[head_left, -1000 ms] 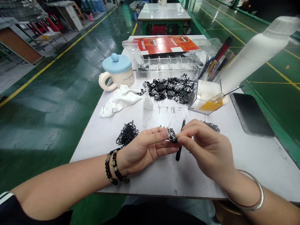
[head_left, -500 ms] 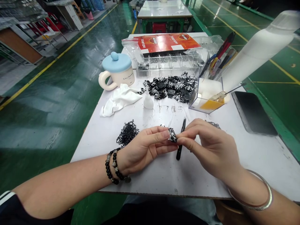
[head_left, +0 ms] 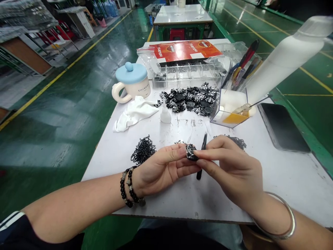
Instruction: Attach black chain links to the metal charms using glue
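Observation:
A small black-and-silver moulded part point(head_left: 191, 152) is held up over the front of the white table. My left hand point(head_left: 163, 165) pinches its left side between thumb and fingers, palm turned up. On its right side, the thumb and forefinger of my right hand point(head_left: 234, 166) are closed against it; whether they also hold a tiny piece is hidden. Black tweezers point(head_left: 204, 142) lie on the table behind the fingers, partly covered. To the left of my left hand sits a heap of small black hooks point(head_left: 143, 150). Another pile of tiny dark pieces point(head_left: 236, 141) lies behind my right hand.
Many similar black-and-silver parts point(head_left: 191, 99) are heaped mid-table. Around them stand a small white bottle point(head_left: 165, 114), a white cloth point(head_left: 136, 113), a blue-lidded mug point(head_left: 132, 81), a clear tool holder point(head_left: 229, 116), a tall white bottle point(head_left: 288, 57) and a phone point(head_left: 283, 126). Behind is a divided clear tray point(head_left: 186, 74).
The part has turned between my fingers and shows more of its dark lower side. My right fingers have shifted slightly on it. The whole view has moved a little.

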{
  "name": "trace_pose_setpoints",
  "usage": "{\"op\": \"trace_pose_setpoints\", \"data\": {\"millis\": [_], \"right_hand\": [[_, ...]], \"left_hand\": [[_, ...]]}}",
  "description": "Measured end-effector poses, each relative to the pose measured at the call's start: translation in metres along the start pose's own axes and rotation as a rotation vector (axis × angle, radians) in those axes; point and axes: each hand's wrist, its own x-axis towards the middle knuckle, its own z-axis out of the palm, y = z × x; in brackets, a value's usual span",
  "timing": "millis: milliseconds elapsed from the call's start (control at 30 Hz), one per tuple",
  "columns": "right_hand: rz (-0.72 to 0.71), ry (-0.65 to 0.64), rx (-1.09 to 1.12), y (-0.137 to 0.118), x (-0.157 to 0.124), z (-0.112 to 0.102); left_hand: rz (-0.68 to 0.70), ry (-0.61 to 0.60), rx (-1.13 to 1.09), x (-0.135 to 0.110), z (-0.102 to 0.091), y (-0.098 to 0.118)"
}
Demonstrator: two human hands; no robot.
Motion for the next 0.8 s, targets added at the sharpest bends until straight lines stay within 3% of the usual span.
{"op": "trace_pose_setpoints", "data": {"millis": [400,800], "right_hand": [[0.017,0.014,0.011,0.0007,0.0002,-0.0004],[-0.03,0.014,-0.028,0.0001,-0.0013,-0.0014]], "left_hand": [[0.011,-0.05,-0.006,0.0002,-0.003,-0.0007],[0.026,-0.027,0.004,-0.0003,-0.0021,0.0003]]}}
